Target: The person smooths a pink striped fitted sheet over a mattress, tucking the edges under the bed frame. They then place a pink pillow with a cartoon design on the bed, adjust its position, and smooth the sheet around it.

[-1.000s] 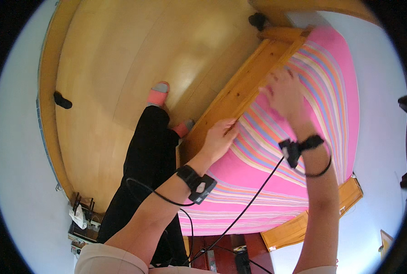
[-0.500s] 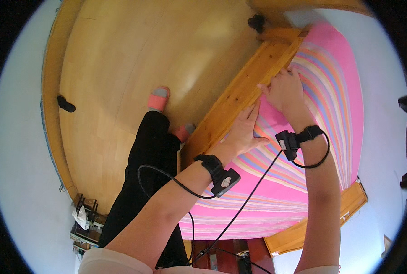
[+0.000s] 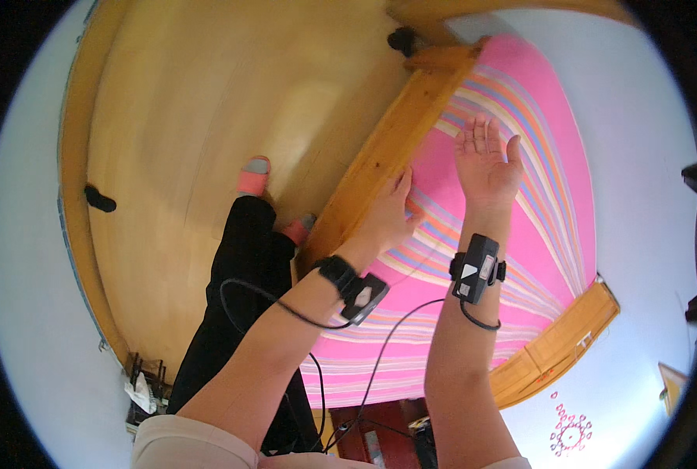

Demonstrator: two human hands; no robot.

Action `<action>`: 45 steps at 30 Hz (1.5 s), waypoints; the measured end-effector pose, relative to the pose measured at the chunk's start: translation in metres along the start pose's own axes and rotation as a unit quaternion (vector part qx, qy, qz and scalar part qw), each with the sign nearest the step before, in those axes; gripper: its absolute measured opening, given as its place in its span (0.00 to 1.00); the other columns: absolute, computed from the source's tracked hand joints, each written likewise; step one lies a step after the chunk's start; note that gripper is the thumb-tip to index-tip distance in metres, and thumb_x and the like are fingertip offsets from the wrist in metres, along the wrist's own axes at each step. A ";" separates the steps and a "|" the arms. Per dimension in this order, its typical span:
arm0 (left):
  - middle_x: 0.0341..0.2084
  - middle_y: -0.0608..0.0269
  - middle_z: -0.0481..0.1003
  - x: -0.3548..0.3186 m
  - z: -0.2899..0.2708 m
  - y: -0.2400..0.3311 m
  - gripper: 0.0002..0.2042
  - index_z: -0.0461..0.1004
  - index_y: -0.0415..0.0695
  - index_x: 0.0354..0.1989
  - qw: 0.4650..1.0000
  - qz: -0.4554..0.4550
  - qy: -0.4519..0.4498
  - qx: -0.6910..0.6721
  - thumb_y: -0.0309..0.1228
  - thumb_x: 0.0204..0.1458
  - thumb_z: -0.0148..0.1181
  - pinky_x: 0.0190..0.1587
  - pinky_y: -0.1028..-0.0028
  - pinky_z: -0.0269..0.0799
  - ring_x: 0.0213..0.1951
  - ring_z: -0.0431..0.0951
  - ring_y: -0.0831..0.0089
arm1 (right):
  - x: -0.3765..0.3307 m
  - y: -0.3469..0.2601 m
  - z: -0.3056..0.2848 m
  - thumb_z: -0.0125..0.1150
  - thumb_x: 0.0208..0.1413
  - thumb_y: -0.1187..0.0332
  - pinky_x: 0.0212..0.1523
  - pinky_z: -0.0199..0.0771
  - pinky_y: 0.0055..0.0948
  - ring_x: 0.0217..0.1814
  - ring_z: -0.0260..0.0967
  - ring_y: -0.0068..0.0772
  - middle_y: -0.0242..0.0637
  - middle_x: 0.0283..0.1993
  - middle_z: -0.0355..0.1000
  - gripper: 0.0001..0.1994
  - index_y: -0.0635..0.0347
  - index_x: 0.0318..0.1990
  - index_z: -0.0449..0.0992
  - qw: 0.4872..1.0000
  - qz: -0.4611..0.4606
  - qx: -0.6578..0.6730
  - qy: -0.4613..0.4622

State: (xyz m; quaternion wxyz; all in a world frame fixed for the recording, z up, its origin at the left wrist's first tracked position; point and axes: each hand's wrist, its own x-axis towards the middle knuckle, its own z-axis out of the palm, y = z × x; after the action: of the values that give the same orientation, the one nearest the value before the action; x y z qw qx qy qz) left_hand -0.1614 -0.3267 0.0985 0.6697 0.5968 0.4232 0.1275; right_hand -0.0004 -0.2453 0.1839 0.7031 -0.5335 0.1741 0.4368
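Note:
A pink sheet with orange, blue, yellow and white stripes covers the bed, lying against its wooden side rail. My left hand rests where the sheet meets the rail, back of the hand up. Its thumb and a finger show apart, and the other fingers are partly hidden at the rail's inner edge. Above the striped part of the sheet, my right hand is turned palm up, fingers stretched out and thumb apart, with nothing in it. Each wrist wears a black strapped device with a cable.
The wooden headboard stands at the lower right against a pale wall. Wooden floor stretches to the left, where a dark slipper-shaped object lies near the wall. My feet in pink slippers stand beside the rail. Cables hang between my arms.
My right hand has come off the sheet by the rail and turned palm up. My left hand stays at the rail, its fingers now partly out of sight. The whole view has shifted slightly.

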 end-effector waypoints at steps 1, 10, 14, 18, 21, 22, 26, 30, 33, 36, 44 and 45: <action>0.69 0.43 0.57 -0.010 -0.003 0.008 0.43 0.52 0.37 0.73 1.000 -0.010 -0.008 -0.021 0.38 0.53 0.68 0.72 0.61 0.52 0.70 0.56 0.49 | -0.006 -0.005 -0.004 0.43 0.70 0.49 0.59 0.62 0.42 0.58 0.67 0.42 0.42 0.49 0.75 0.23 0.60 0.47 0.75 0.998 0.006 0.059 0.021; 0.61 0.56 0.71 -0.132 0.014 0.080 0.20 0.66 0.42 0.66 0.825 -0.119 -0.280 -0.477 0.29 0.66 0.53 0.64 0.67 0.65 0.60 0.71 0.65 | -0.067 -0.027 -0.067 0.41 0.70 0.48 0.49 0.63 0.41 0.49 0.68 0.40 0.40 0.48 0.73 0.23 0.60 0.45 0.72 0.934 -0.037 0.339 0.104; 0.58 0.57 0.73 -0.178 0.030 0.079 0.19 0.67 0.40 0.65 0.811 -0.123 -0.371 -0.435 0.30 0.68 0.49 0.64 0.68 0.64 0.59 0.71 0.71 | -0.097 -0.021 -0.095 0.40 0.71 0.49 0.49 0.64 0.41 0.48 0.69 0.40 0.40 0.46 0.73 0.22 0.60 0.45 0.72 0.929 -0.055 0.349 0.109; 0.55 0.56 0.76 -0.223 0.033 0.063 0.18 0.70 0.41 0.63 0.823 -0.099 -0.446 -0.338 0.31 0.67 0.50 0.62 0.69 0.66 0.56 0.72 0.73 | -0.119 -0.007 -0.131 0.41 0.71 0.50 0.48 0.65 0.39 0.48 0.69 0.39 0.39 0.46 0.73 0.22 0.60 0.45 0.72 0.948 -0.074 0.285 0.122; 0.55 0.56 0.77 -0.238 0.022 0.026 0.17 0.72 0.41 0.60 0.874 -0.015 -0.434 -0.220 0.32 0.66 0.53 0.59 0.70 0.68 0.53 0.73 0.73 | -0.130 0.011 -0.167 0.45 0.70 0.52 0.48 0.65 0.37 0.50 0.69 0.38 0.38 0.46 0.75 0.19 0.58 0.41 0.75 0.967 -0.053 0.216 0.126; 0.53 0.58 0.77 -0.242 0.019 0.014 0.16 0.73 0.41 0.59 0.910 -0.049 -0.363 -0.195 0.32 0.65 0.54 0.57 0.71 0.68 0.52 0.74 0.73 | -0.137 0.017 -0.182 0.47 0.70 0.53 0.48 0.65 0.36 0.50 0.70 0.37 0.37 0.45 0.75 0.17 0.57 0.41 0.75 0.982 -0.052 0.157 0.095; 0.47 0.67 0.76 -0.265 0.019 -0.004 0.15 0.73 0.46 0.57 0.955 -0.057 -0.145 -0.253 0.30 0.62 0.57 0.50 0.71 0.71 0.48 0.75 0.73 | -0.181 0.049 -0.239 0.55 0.67 0.56 0.48 0.67 0.35 0.49 0.71 0.35 0.31 0.44 0.76 0.12 0.52 0.38 0.77 0.995 -0.036 0.039 0.083; 0.51 0.67 0.73 -0.294 0.031 0.026 0.14 0.73 0.44 0.56 0.914 -0.051 -0.224 -0.335 0.27 0.63 0.53 0.54 0.73 0.66 0.52 0.71 0.75 | -0.212 0.075 -0.268 0.55 0.67 0.58 0.48 0.67 0.36 0.49 0.71 0.36 0.33 0.44 0.76 0.11 0.55 0.39 0.77 0.980 -0.003 0.189 0.068; 0.49 0.63 0.72 -0.313 0.035 0.039 0.11 0.74 0.41 0.53 0.904 -0.073 -0.267 -0.325 0.23 0.63 0.53 0.54 0.74 0.68 0.52 0.71 0.76 | -0.232 0.085 -0.285 0.50 0.69 0.58 0.49 0.65 0.39 0.47 0.70 0.37 0.36 0.43 0.74 0.14 0.59 0.40 0.74 0.911 0.052 0.400 0.092; 0.45 0.63 0.74 -0.331 0.033 0.031 0.11 0.75 0.39 0.50 0.906 -0.109 -0.308 -0.268 0.19 0.59 0.58 0.49 0.74 0.74 0.47 0.74 0.77 | -0.248 0.096 -0.302 0.46 0.70 0.57 0.49 0.64 0.40 0.46 0.69 0.37 0.37 0.41 0.73 0.16 0.60 0.39 0.73 0.848 0.070 0.514 0.111; 0.34 0.64 0.79 -0.354 0.019 0.015 0.09 0.79 0.41 0.42 0.925 -0.136 -0.311 -0.169 0.25 0.54 0.68 0.45 0.76 0.74 0.41 0.77 0.77 | -0.261 0.118 -0.318 0.43 0.71 0.53 0.44 0.64 0.38 0.42 0.68 0.35 0.36 0.38 0.72 0.20 0.59 0.38 0.72 0.831 0.052 0.521 0.190; 0.33 0.65 0.78 -0.354 0.017 0.014 0.08 0.79 0.41 0.42 0.923 -0.147 -0.324 -0.148 0.27 0.55 0.68 0.46 0.75 0.73 0.40 0.76 0.77 | -0.261 0.119 -0.317 0.42 0.71 0.52 0.44 0.64 0.38 0.42 0.68 0.35 0.36 0.37 0.71 0.20 0.60 0.38 0.72 0.829 0.064 0.517 0.203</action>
State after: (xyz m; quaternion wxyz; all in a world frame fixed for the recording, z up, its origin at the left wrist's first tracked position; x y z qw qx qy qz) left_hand -0.3598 -0.5739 0.2567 0.8624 0.4303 0.2420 -0.1116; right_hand -0.1712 -0.6371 0.1807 0.7958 -0.1565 0.5465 0.2089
